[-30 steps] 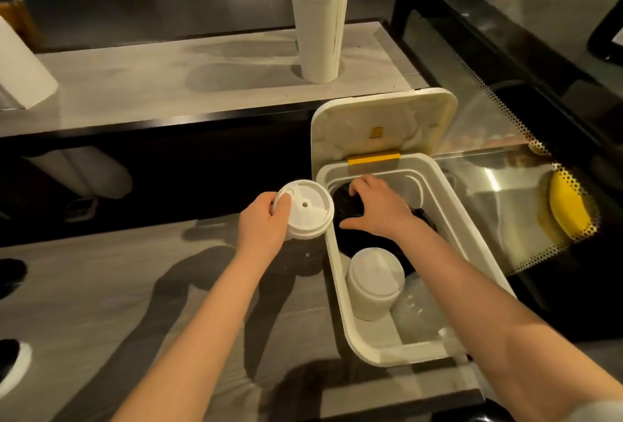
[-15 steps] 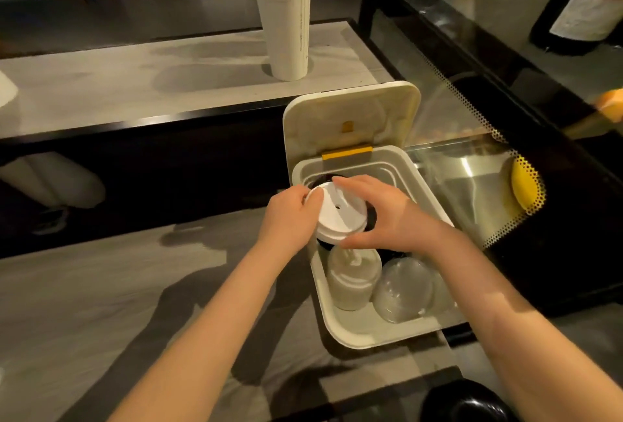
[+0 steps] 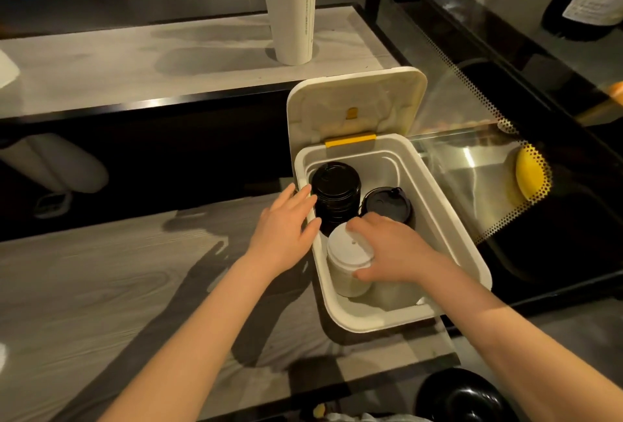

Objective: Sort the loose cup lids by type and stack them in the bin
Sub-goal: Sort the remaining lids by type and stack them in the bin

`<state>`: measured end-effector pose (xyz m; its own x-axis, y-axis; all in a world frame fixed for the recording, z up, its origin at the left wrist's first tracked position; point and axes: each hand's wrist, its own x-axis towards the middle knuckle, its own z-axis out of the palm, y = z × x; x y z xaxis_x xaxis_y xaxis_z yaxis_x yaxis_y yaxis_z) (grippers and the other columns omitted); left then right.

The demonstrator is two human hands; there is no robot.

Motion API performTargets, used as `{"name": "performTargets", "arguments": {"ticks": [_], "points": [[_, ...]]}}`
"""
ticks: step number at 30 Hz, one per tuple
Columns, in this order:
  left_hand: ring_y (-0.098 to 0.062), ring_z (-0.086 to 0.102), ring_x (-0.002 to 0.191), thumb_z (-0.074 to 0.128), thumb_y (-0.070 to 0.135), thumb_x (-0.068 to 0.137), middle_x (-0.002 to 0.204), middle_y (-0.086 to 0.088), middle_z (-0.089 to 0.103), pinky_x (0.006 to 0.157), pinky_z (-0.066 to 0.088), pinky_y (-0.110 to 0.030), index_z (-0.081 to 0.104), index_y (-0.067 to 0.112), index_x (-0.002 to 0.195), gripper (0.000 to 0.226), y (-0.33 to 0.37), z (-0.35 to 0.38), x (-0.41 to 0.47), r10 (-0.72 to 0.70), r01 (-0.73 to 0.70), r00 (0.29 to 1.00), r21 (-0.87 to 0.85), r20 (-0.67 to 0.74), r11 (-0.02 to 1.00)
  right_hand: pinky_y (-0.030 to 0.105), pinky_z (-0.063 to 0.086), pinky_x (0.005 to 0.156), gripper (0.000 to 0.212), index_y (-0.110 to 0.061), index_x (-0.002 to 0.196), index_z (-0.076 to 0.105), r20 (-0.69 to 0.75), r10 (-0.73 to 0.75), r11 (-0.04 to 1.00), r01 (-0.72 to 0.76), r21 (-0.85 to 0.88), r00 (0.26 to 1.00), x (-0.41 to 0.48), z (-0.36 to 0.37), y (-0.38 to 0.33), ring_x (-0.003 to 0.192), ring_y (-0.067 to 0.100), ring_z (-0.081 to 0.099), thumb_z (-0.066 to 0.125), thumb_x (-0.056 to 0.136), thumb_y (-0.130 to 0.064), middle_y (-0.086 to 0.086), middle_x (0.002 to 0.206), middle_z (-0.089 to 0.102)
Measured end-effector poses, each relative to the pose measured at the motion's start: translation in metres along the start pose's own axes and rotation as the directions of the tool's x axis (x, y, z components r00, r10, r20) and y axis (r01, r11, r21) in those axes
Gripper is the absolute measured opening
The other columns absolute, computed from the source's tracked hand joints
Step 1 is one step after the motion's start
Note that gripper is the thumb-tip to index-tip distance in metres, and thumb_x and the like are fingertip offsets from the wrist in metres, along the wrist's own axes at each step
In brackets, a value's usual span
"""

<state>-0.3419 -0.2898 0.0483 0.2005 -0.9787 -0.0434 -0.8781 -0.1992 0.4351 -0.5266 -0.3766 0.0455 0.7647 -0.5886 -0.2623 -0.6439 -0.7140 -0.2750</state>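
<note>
The white lid (image 3: 349,248) is sitting on top of a white stack (image 3: 347,278) that is standing in the near-left part of the bin (image 3: 453,236). The right hand (image 3: 392,249) is reaching into the bin and gripping that lid, with the fingers curling over its far edge and the thumb pressing its near edge. The left hand (image 3: 281,224) is lying over the bin's left rim with its fingers straight and slightly apart; whether they are touching anything inside cannot be told. In the bin's far-left corner a tall black stack (image 3: 335,190) is standing, and a shorter black stack (image 3: 387,207) is sitting just to its right. The bin's hinged cover (image 3: 354,101) is standing open at the far end. The bin is resting on the right end of a wood-grain counter (image 3: 101,286), and beyond the bin a tall column of paper cups (image 3: 293,6) is standing.
</note>
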Motion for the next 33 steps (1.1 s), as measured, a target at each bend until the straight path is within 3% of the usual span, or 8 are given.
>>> {"name": "performTargets", "arguments": {"ticks": [4,9,12,15,19,22,27,33], "points": [[-0.015,0.008,0.145,0.039,0.035,0.098,0.156,0.006,0.018,0.116,0.019,-0.046,0.029,0.023,0.147,0.051,-0.002,-0.001,0.001,0.009,-0.009,1.000,-0.008,0.002,1.000,0.033,0.039,0.088,0.059,-0.026,0.117,0.044,0.007,0.031,0.998,-0.030,-0.053,1.000,0.000,0.001,0.001,0.113,0.019,0.044,0.069,0.071,-0.052,-0.004,0.122,0.049],[-0.018,0.011,0.145,0.039,0.033,0.099,0.157,0.003,0.017,0.117,0.017,-0.041,0.026,0.021,0.147,0.052,-0.002,0.003,0.000,0.024,-0.024,1.000,-0.037,-0.005,0.999,0.037,0.037,0.097,0.059,-0.026,0.118,0.047,0.039,0.076,0.994,-0.073,-0.075,0.996,-0.005,-0.001,-0.001,0.122,0.017,0.042,0.068,0.072,-0.056,-0.007,0.125,0.051],[-0.018,0.012,0.145,0.038,0.034,0.099,0.157,0.003,0.016,0.118,0.017,-0.041,0.024,0.020,0.148,0.052,-0.002,0.005,-0.001,0.025,-0.025,1.000,-0.034,-0.004,0.999,0.036,0.039,0.091,0.043,-0.022,0.098,0.048,0.046,0.084,0.980,-0.074,-0.185,0.995,-0.010,0.001,-0.005,0.123,0.018,0.039,0.064,0.077,-0.056,-0.004,0.119,0.050],[-0.018,0.012,0.145,0.036,0.034,0.099,0.157,0.003,0.015,0.117,0.018,-0.041,0.023,0.021,0.148,0.052,-0.002,0.005,-0.001,0.019,-0.019,1.000,-0.018,0.000,1.000,0.036,0.038,0.087,0.041,-0.023,0.085,0.040,0.059,0.104,0.974,-0.090,-0.208,0.993,-0.014,-0.001,-0.008,0.123,0.018,0.038,0.061,0.079,-0.057,-0.003,0.114,0.049],[-0.019,0.011,0.145,0.034,0.036,0.100,0.158,0.004,0.013,0.116,0.020,-0.043,0.021,0.022,0.149,0.053,0.001,0.002,-0.003,0.017,-0.018,1.000,0.042,0.025,0.999,0.038,0.037,0.094,0.049,-0.019,0.108,0.052,0.047,0.093,0.966,-0.079,-0.247,0.995,-0.014,-0.005,-0.016,0.126,0.022,0.037,0.060,0.080,-0.058,0.000,0.121,0.050],[-0.018,0.007,0.146,0.032,0.040,0.100,0.158,0.005,0.012,0.114,0.018,-0.045,0.019,0.023,0.149,0.054,0.000,-0.004,-0.006,0.020,-0.024,0.999,0.131,0.033,0.991,0.038,0.037,0.098,0.056,-0.020,0.122,0.051,-0.066,0.074,0.982,-0.084,-0.167,0.995,-0.015,-0.012,-0.024,0.125,0.021,0.039,0.056,0.083,-0.060,-0.002,0.128,0.050],[-0.019,0.003,0.146,0.031,0.045,0.099,0.158,0.002,0.013,0.116,0.012,-0.044,0.021,0.024,0.149,0.055,-0.016,-0.022,-0.022,-0.076,0.083,0.996,0.222,-0.039,0.971,0.035,0.039,0.101,0.060,-0.021,0.142,0.039,-0.286,0.014,0.997,-0.035,-0.068,0.958,-0.007,-0.030,-0.044,0.131,0.019,0.039,0.052,0.090,-0.050,-0.003,0.140,0.048],[-0.018,0.002,0.146,0.031,0.046,0.098,0.158,0.002,0.013,0.116,0.012,-0.046,0.023,0.022,0.148,0.056,-0.059,-0.052,-0.067,-0.264,0.281,0.959,0.216,-0.104,0.935,0.035,0.028,0.112,0.069,-0.022,0.150,0.019,-0.286,-0.140,0.989,0.122,-0.079,0.948,0.022,-0.030,-0.106,0.143,0.019,0.022,0.047,0.094,-0.050,-0.001,0.155,0.026]]}}
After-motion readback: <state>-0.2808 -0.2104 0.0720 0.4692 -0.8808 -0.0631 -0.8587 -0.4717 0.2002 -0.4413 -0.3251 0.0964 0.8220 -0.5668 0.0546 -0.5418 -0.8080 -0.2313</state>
